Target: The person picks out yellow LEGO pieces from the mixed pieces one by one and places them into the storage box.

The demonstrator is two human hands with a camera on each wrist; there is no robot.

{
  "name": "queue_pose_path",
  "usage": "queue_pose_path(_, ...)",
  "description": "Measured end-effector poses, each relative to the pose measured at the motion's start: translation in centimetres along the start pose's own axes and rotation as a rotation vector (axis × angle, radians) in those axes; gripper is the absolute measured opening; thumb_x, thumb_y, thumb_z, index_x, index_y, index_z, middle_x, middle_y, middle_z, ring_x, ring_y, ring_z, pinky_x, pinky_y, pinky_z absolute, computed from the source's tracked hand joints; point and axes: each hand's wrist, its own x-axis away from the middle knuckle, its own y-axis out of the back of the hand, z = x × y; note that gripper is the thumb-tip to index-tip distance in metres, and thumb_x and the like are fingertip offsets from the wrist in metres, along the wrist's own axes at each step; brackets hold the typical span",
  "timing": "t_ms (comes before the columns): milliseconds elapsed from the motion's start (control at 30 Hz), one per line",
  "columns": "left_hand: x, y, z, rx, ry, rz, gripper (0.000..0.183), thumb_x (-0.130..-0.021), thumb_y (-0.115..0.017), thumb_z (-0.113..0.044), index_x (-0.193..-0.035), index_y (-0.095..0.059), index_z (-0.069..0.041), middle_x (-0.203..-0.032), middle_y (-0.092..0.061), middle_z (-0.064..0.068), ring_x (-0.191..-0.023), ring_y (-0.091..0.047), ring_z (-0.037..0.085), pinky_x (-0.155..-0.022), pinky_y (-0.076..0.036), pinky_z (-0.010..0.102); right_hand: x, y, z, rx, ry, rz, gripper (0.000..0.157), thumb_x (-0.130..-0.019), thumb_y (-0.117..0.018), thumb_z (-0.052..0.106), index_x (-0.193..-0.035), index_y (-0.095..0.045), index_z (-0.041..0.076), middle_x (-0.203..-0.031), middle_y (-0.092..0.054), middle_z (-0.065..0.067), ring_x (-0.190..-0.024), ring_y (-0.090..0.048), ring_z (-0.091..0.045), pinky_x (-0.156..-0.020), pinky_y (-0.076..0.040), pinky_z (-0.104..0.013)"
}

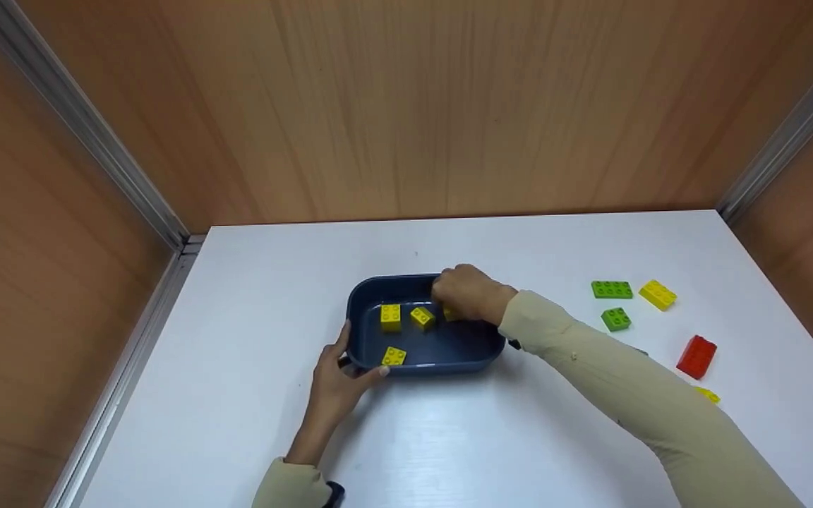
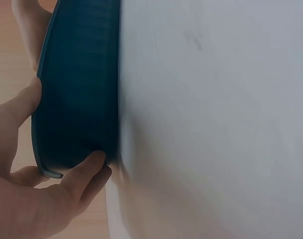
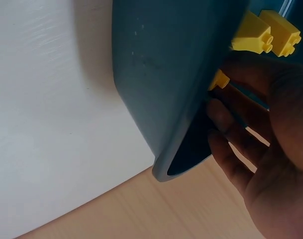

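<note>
A dark blue tray with raised walls stands on the white table. My left hand grips its near left corner, thumb at the front rim and fingers along the side. In the left wrist view the fingers curl against the tray's outer wall. Reaching over the far wall, my right hand is down inside the tray and pinches a yellow toy brick, partly hidden by the fingers. Several other yellow bricks lie in the tray, among them one at left, one mid-tray and one by the front wall.
Right of the tray lie two green bricks, a long one and a short one, a yellow brick and a red brick. Another yellow brick is partly behind the right sleeve. Wooden panels enclose the table.
</note>
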Motion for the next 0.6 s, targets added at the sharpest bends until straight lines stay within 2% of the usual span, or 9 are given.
queue_pose_path(267, 0.09, -0.03, -0.05, 0.013, 0.023, 0.008, 0.103, -0.086, -0.09, -0.015, -0.168, -0.027, -0.008, -0.14, -0.051, 0.027, -0.137, -0.055, 0.046, -0.107, -0.056, 0.044, -0.22, 0.05, 0.38, -0.011, -0.028, 0.013, 0.025, -0.096, -0.077, 0.005, -0.121, -0.08, 0.007, -0.112, -0.079, -0.01, -0.098, -0.072, -0.024, -0.099, -0.06, -0.04)
queue_pose_path(433, 0.06, 0.0, -0.17, -0.013, 0.025, 0.004, 0.103, -0.086, -0.09, -0.018, -0.167, -0.028, -0.008, -0.145, -0.051, 0.027, -0.135, -0.056, 0.045, -0.109, -0.054, 0.046, -0.06, 0.02, 0.31, -0.005, -0.024, 0.01, 0.025, -0.097, -0.076, 0.004, -0.12, -0.081, 0.008, -0.112, -0.079, -0.009, -0.099, -0.073, -0.025, -0.097, -0.06, -0.042)
queue_pose_path(600, 0.02, 0.01, -0.21, -0.022, 0.026, 0.001, 0.103, -0.085, -0.09, -0.019, -0.167, -0.029, -0.008, -0.146, -0.051, 0.027, -0.135, -0.057, 0.045, -0.11, -0.053, 0.047, 0.43, 0.03, 0.0, -0.065, -0.051, 0.008, 0.031, -0.096, -0.078, 0.005, -0.127, -0.078, 0.01, -0.121, -0.078, -0.01, -0.108, -0.072, -0.026, -0.103, -0.058, -0.043)
